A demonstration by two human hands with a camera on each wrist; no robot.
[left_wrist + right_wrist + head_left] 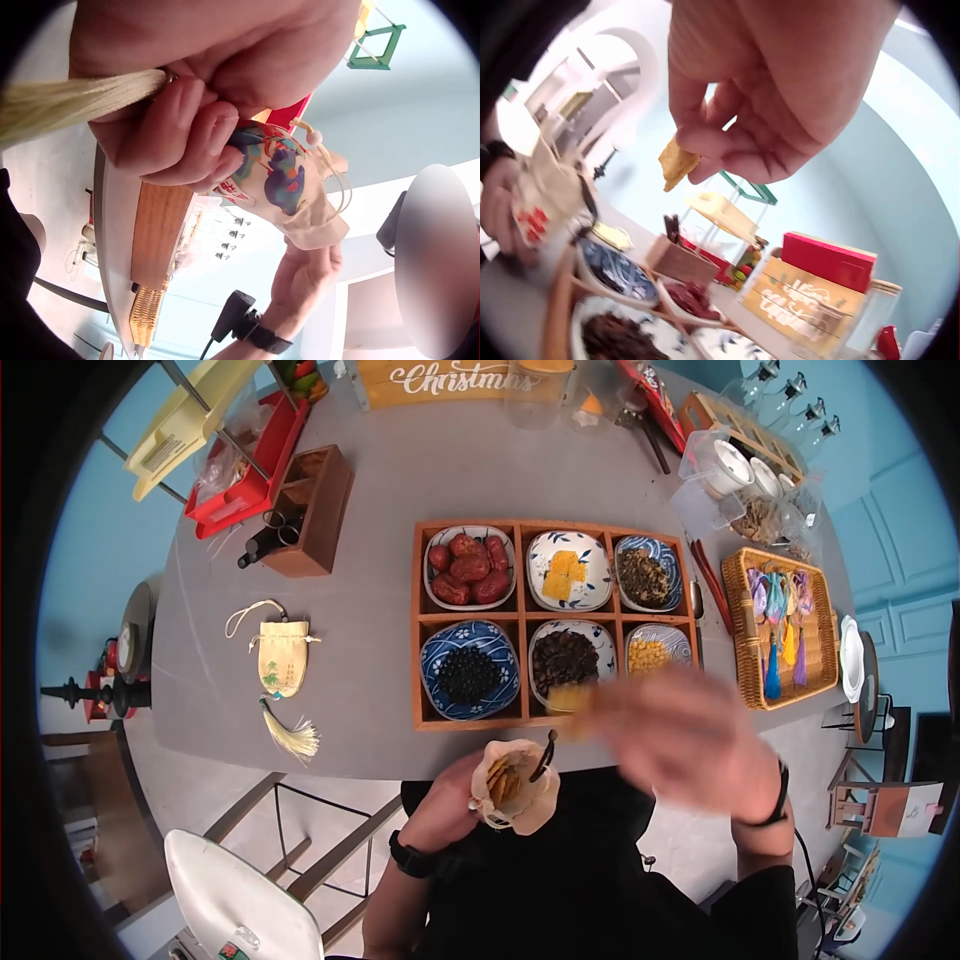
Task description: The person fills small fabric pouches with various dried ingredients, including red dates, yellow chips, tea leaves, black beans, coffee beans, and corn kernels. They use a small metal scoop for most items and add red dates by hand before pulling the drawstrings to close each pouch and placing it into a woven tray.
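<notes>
An unfastened cream cloth pouch [514, 788] with yellowish pieces inside is gripped by my left hand [445, 807] below the tray's front edge. In the left wrist view, the fingers of my left hand [172, 135] curl round the pouch [281, 180], which has a colourful print; a pale tassel [82, 97] hangs by them. My right hand [690, 745], blurred in the head view, is right of the pouch. Seen from the right wrist, my right hand [757, 97] pinches a yellow-brown piece [676, 163] between thumb and fingers. Six dishes sit in the wooden tray [520, 623].
A tied pouch with a tassel [283, 658] lies left of the tray. Behind it stands a wooden box [318, 510]. To the right are a wicker basket [785, 628] of tasselled items and plastic containers [705, 490]. A Christmas sign [460, 382] stands at the back.
</notes>
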